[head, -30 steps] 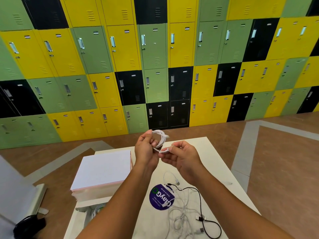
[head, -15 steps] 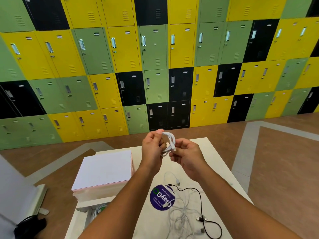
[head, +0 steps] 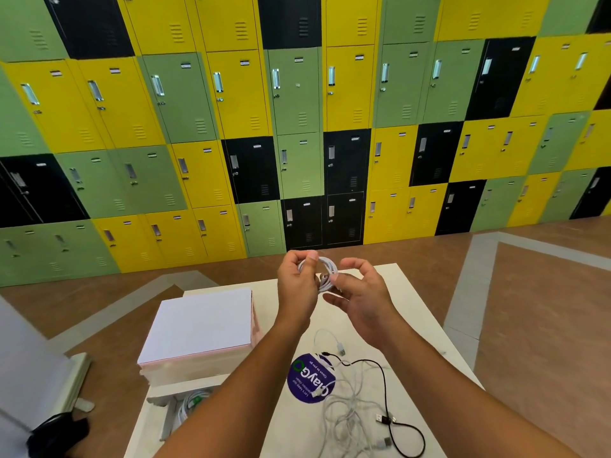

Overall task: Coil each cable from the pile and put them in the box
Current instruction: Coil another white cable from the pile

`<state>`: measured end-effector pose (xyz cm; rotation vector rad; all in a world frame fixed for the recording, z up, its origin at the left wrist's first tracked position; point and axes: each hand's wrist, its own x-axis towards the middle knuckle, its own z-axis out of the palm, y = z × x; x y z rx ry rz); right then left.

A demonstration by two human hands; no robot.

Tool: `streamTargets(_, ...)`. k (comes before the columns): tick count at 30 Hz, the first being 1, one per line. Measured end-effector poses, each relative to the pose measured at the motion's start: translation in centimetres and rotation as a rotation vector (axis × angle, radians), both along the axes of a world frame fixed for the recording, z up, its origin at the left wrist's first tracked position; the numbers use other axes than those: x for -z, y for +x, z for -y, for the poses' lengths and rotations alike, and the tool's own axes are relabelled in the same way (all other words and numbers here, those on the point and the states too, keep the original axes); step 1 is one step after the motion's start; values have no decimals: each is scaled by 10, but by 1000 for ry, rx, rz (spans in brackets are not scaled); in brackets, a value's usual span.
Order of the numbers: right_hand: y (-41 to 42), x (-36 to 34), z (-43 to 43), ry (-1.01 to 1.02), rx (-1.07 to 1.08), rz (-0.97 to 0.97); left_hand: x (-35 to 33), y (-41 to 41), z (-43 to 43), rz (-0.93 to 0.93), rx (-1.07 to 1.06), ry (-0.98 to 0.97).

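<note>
Your left hand (head: 297, 287) pinches white cable coil (head: 327, 269); right hand (head: 362, 300) loose, fingers spread just beside it. Cable likely light, limp, springy: pinch across all loops, else coil unwinds.

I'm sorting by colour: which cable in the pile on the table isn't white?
The black cable, looping along the right of the pile; the other cables tangled there are white.

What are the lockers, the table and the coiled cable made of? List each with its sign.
The lockers look like painted sheet metal: louvred vents, shiny handles, semi-matte sheen. The table is probably white laminate or painted board: smooth matte top. The coiled cable seems jacketed in smooth white flexible plastic: it loops tightly in the left hand.
</note>
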<state>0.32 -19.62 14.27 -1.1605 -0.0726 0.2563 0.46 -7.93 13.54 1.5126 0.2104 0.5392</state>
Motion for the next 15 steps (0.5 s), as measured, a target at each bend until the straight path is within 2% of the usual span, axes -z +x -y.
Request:
streamTargets(8, 3, 5, 0, -367, 40, 267, 2, 2, 1, -40, 24, 48)
streamTargets(15, 3, 7, -5, -906, 209, 653, 10, 2, -5, -123, 2, 50)
